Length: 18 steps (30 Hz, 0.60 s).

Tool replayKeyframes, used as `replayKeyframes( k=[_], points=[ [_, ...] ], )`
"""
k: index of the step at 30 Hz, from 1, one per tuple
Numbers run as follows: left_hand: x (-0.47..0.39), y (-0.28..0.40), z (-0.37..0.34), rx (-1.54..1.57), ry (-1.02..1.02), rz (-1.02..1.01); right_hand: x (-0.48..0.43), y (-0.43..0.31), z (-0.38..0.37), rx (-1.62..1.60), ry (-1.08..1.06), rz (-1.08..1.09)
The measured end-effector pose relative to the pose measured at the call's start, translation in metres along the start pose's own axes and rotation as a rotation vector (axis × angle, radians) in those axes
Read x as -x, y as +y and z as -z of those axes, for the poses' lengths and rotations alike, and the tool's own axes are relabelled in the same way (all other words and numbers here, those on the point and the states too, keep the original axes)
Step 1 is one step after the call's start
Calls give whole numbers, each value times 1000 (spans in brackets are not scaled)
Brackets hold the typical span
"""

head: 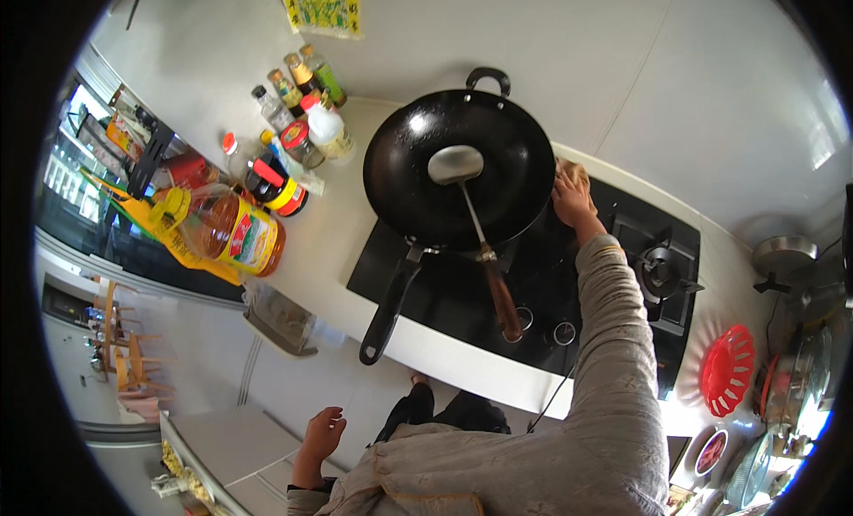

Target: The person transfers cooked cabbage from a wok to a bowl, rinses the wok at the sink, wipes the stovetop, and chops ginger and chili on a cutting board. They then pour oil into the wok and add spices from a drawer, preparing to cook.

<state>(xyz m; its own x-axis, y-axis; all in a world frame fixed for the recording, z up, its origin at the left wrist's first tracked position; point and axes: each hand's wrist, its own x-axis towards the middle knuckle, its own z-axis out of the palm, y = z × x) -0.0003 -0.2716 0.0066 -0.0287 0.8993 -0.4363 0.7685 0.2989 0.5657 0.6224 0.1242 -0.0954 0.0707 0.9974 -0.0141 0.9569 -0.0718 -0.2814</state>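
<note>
My right hand (574,199) presses a crumpled brown cloth (574,172) onto the black glass cooktop (440,299), just right of the wok. The black wok (406,176) sits over the cooktop's left burner, its long handle towards me and its loop handle by the wall. Inside it rests a metal spatula (456,165), whose wooden handle crosses the rim. Low in the view, away from the counter, my left hand (323,436) hangs with its fingers loosely bent and nothing in them.
A large oil bottle (230,233), a dark sauce bottle (283,193) and several smaller bottles and jars crowd the counter's left end. On the right are a bare gas burner (660,271), a red basket (728,371) and a bowl of pinkish food (712,453).
</note>
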Motion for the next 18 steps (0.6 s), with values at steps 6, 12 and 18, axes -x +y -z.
replayKeyframes(
  k=[6, 12, 18],
  points=[
    [7, 15, -5, 29, -1, -22, 70, -39, 1, -106, -117, 243],
    [-40, 29, -15, 89, -109, -239, 182, -80, 18, -41, -204, 305],
    [-60, 18, -5, 73, -156, -398, 246, -133, 15, -168, -131, 4]
  ],
)
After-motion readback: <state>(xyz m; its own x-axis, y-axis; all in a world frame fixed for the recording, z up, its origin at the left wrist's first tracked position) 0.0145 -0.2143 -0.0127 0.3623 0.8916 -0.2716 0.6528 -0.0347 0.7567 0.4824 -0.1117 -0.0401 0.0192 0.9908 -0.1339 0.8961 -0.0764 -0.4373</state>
